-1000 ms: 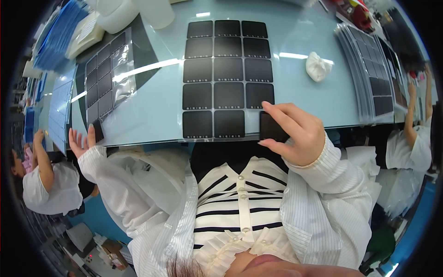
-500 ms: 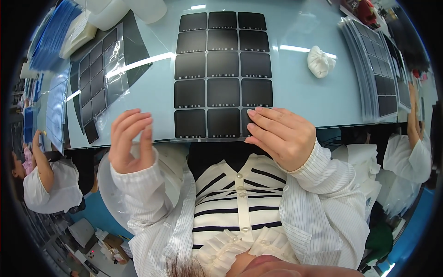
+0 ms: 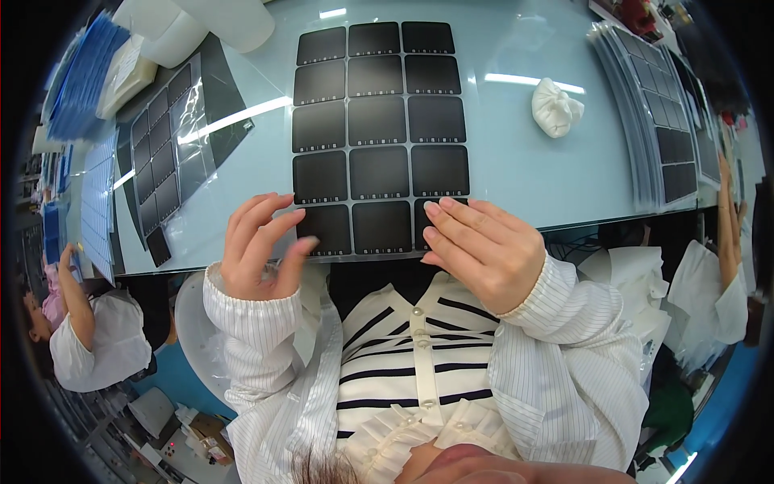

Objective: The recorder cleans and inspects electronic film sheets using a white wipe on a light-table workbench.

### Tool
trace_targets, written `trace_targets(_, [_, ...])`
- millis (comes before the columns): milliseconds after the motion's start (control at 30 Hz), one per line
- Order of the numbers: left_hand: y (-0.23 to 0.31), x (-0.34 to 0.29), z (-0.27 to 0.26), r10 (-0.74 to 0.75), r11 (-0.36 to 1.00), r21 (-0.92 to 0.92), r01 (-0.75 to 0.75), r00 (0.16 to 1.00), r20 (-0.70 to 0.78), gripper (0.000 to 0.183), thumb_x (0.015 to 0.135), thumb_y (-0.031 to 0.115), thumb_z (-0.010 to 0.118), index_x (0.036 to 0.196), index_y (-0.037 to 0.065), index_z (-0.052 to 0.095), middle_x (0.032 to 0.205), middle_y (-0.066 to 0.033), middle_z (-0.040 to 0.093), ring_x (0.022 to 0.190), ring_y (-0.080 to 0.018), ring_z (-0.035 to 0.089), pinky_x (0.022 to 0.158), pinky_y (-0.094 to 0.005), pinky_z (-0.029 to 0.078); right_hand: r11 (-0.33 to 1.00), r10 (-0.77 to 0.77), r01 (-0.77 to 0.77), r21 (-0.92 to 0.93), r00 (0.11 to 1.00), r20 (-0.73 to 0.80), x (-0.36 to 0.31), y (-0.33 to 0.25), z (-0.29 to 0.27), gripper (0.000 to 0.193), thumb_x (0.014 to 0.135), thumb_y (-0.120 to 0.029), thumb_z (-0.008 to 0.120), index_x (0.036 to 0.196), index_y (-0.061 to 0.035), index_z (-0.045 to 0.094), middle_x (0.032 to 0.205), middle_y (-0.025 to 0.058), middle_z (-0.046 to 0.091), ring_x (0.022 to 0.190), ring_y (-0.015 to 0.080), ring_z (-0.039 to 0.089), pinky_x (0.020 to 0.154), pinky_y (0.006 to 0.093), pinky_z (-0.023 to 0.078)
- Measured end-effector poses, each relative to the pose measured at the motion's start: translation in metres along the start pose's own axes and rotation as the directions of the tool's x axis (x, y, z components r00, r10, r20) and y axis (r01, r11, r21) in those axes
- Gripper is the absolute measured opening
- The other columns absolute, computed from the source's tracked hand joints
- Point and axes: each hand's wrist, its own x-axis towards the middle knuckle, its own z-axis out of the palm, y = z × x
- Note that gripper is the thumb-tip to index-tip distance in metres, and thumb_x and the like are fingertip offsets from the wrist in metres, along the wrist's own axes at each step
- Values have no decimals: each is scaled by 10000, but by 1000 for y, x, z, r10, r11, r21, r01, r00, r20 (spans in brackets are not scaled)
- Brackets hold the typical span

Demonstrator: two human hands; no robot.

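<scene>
Before me on the table lies a clear sheet carrying rows of black rounded rectangles (image 3: 376, 123), three across, with small pale marks along their lower edges. It sits slightly turned, its near edge close to the table's edge. My left hand (image 3: 262, 250) is at the sheet's near left corner, fingers curved and spread apart, holding nothing; whether the fingertips touch the sheet I cannot tell. My right hand (image 3: 488, 254) rests over the near right rectangle and partly hides it. Its fingers are stretched out flat, side by side.
A crumpled white wad (image 3: 556, 107) lies right of the sheet. Farther right stands a stack of similar sheets (image 3: 676, 145). To the left are another black-panelled sheet (image 3: 159, 149), a blue stack (image 3: 89, 77) and white containers (image 3: 234, 20). Another person (image 3: 97, 331) is at the far left.
The sheet has shifted a little left and toward me and turned slightly. My left hand has moved right to its near left corner. My right hand stays on the near right rectangle.
</scene>
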Motion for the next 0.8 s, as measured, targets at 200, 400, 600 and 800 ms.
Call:
trace_targets(200, [1, 0, 2, 123, 973, 177, -148, 982, 143, 533, 562, 248, 819, 1020, 27, 660, 1129, -187, 606, 1080, -369, 547, 889, -412, 470, 998, 17, -21, 58, 998, 61, -6, -3, -7, 326, 692, -182, 756, 927, 15, 646, 994, 142, 663, 978, 283, 635, 835, 395, 508])
trace_targets(400, [-15, -6, 6, 267, 936, 191, -295, 951, 158, 516, 572, 257, 805, 1021, 41, 674, 1155, -207, 594, 1089, -393, 552, 876, -414, 487, 856, -75, 63, 513, 997, 1, -45, -20, -1, 205, 716, -136, 757, 810, 13, 653, 840, 132, 674, 742, 245, 671, 647, 322, 547])
trace_targets(600, [-13, -11, -9, 282, 945, 98, -312, 929, 239, 431, 701, 251, 736, 1058, 21, 662, 1183, -207, 583, 1102, -405, 548, 886, -423, 479, 381, 286, -489, 785, 869, 403, -55, -30, 40, 250, 750, -132, 747, 874, 55, 637, 813, 138, 669, 675, 197, 657, 617, 275, 547])
trace_targets(800, [5, -32, -16, 356, 915, 84, -395, 888, 290, 379, 729, 313, 729, 1000, 52, 682, 1071, -240, 617, 1016, -440, 579, 836, -424, 505, -4, 245, -628, 778, 754, 610, -35, -28, 28, 290, 803, -208, 713, 979, 0, 615, 843, 86, 656, 727, 149, 641, 661, 260, 533])
